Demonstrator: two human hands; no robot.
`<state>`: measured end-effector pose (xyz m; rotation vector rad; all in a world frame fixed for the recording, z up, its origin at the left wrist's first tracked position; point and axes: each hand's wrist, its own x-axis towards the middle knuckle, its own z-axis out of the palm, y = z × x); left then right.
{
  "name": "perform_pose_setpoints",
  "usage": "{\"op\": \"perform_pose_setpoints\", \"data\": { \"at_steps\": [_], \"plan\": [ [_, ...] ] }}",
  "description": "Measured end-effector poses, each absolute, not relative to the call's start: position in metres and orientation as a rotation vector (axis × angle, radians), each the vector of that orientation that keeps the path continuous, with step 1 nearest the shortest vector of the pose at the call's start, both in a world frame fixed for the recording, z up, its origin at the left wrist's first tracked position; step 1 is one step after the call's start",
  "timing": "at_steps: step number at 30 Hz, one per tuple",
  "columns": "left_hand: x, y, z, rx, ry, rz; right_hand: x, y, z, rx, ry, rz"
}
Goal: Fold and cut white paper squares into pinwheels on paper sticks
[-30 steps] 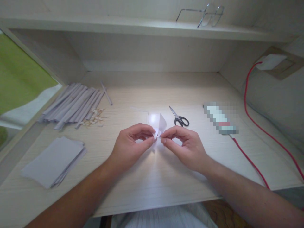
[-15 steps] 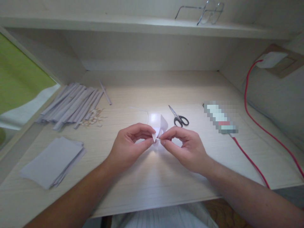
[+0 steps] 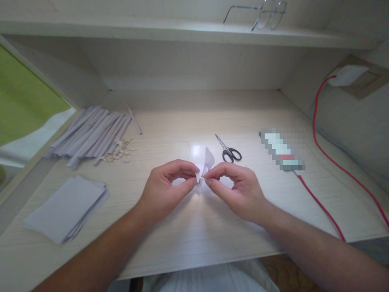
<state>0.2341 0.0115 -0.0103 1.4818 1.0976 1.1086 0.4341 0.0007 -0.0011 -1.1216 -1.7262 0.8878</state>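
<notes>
A small white sheet of paper [image 3: 206, 162] is held just above the middle of the bench [image 3: 194, 227], its lower corner pinched from both sides and its free part curling up and away toward the bench's far edge. The left hand [image 3: 165, 190] has its fingers [image 3: 188, 185] closed on the paper's corner, thumb against forefinger, and the right hand [image 3: 240, 190] grips the same corner from the other side with its fingers [image 3: 212, 183] closed the same way; the fingertips of the two hands meet or nearly meet at the paper. Both forearms come in from the near edge of the bench. Just beyond the right hand, toward the far edge, lies a pair of black-handled scissors [image 3: 228, 150], closed or nearly so, with the blades pointing to the far left. Further toward the right edge lies a blurred oblong object [image 3: 282, 151], and a red cable [image 3: 322, 207] runs from it toward the near right corner. Near the left edge at the front is a flat stack of grey paper sheets [image 3: 65, 209]. Behind it, toward the far left corner, lies a bundle of rolled grey paper tubes [image 3: 91, 136] side by side, with a little heap of pale scraps [image 3: 120, 153] at their near ends. A pair of wire-framed glasses [image 3: 258, 16] rests on the shelf [image 3: 182, 32] above the bench.
</notes>
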Motion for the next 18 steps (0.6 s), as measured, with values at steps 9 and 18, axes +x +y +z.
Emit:
{"op": "perform_pose_setpoints", "data": {
  "at_steps": [9,18],
  "plan": [
    [0.2335,0.0115,-0.0106,1.52,1.151,1.023,0.4338,0.001,-0.0067,-1.08,-1.782,0.774],
    [0.2347,0.0123,-0.0156,1.521,1.168,1.001,0.435,0.001,-0.0088,-1.023,-1.867,0.705]
  ]
}}
